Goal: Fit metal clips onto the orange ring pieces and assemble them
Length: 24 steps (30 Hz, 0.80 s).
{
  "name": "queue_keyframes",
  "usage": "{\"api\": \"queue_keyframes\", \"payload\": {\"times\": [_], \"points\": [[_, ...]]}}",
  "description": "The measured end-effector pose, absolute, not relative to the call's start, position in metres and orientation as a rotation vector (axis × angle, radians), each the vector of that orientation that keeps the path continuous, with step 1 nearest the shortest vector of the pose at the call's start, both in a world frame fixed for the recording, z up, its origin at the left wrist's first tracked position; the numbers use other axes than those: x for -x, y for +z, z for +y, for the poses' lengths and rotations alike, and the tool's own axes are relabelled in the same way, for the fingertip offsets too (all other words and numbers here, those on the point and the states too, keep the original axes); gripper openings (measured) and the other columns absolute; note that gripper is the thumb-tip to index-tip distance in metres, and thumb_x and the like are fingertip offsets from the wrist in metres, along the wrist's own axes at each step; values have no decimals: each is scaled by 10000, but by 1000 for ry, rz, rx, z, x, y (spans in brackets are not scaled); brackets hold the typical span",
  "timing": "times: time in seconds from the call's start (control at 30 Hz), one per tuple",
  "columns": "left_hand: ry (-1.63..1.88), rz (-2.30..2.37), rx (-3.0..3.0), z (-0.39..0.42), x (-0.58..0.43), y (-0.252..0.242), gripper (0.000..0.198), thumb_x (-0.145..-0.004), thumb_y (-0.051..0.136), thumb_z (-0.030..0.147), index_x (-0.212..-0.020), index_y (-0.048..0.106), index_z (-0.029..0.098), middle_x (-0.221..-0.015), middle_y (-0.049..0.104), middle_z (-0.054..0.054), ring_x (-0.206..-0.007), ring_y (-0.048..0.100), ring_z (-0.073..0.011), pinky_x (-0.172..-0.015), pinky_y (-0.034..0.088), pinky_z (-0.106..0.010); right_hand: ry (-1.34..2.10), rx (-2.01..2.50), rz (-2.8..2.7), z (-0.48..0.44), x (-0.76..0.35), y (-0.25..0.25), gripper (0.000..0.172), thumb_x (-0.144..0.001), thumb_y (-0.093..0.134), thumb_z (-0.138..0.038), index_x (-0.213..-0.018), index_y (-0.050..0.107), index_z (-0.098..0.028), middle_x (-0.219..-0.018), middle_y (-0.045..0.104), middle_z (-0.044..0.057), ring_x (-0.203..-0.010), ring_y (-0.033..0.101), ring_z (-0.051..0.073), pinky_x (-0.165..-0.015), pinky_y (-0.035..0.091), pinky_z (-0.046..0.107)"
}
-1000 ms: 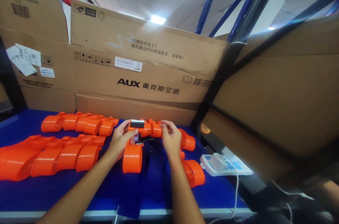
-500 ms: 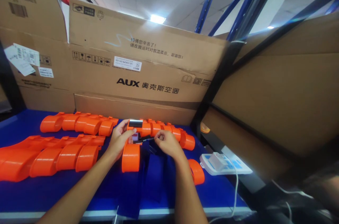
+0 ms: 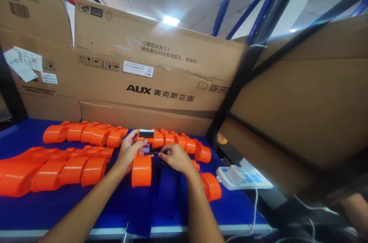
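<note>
With the black-panelled orange plastic part (image 3: 147, 134) grasped by the fingers of the left hand (image 3: 128, 155), the thin black cable (image 3: 156, 151) pinched in the right hand (image 3: 178, 157) should be guided gently

From here, the orange-and-black piece (image 3: 147, 134) hides some fingers of the left hand (image 3: 129, 153), and I can't make out whether the right hand (image 3: 176, 156) grips or just touches the small dark cord (image 3: 155, 151). Its forearm covers part of an orange ring (image 3: 212, 187). The near orange row (image 3: 17, 178) runs out of sight leftward; the label (image 3: 138, 69) has print too fine to read; a blurred shape (image 3: 355, 210) sits far right.
</note>
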<state>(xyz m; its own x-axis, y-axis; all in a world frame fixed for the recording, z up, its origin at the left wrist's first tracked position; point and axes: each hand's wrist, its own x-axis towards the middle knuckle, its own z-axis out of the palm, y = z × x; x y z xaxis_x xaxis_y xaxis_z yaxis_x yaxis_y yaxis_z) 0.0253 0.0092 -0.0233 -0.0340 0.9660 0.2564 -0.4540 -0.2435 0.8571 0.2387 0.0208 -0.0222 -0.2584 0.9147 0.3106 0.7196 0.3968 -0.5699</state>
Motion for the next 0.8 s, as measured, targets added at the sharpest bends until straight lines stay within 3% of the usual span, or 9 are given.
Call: {"api": "queue_keyframes", "payload": {"times": [0.17, 0.37, 0.57, 0.8], "points": [[1559, 713, -1067, 7, -26, -23, 452, -728, 798, 299, -1135, 632, 191, -485, 501, 95, -405, 461, -98, -478, 432, -220, 394, 1369, -2006, 19, -236, -19, 99, -795, 738, -290, -727, 763, -222, -527, 611, -33, -507, 517, 140, -513, 322, 243], [1559, 700, -1056, 7, -26, -21, 456, -707, 809, 291, -1118, 637, 196, -573, 582, 74, -398, 447, -76, -460, 417, -211, 393, 1339, -2008, 18, -234, -18, 80, -778, 750, -293, -722, 762, -237, -523, 613, -32, -497, 518, 142, -498, 320, 238], [1569, 709, -1068, 8, -26, -21, 452, -703, 814, 311, -1106, 648, 193, -557, 560, 78, -405, 458, -83, -466, 429, -217, 392, 1344, -2068, 19, -232, -21, 48, -775, 741, -258, -760, 783, -241, -513, 600, -38, -480, 500, 134, -491, 293, 239], [1570, 715, -1072, 7, -26, -22, 446, -723, 800, 293, -1127, 635, 199, -499, 527, 88, -400, 460, -96, -466, 419, -216, 431, 1332, -2076, 21, -234, -24, 126, -838, 699, -308, -772, 753, -215, -533, 600, -36, -493, 497, 132, -497, 310, 235]]}}
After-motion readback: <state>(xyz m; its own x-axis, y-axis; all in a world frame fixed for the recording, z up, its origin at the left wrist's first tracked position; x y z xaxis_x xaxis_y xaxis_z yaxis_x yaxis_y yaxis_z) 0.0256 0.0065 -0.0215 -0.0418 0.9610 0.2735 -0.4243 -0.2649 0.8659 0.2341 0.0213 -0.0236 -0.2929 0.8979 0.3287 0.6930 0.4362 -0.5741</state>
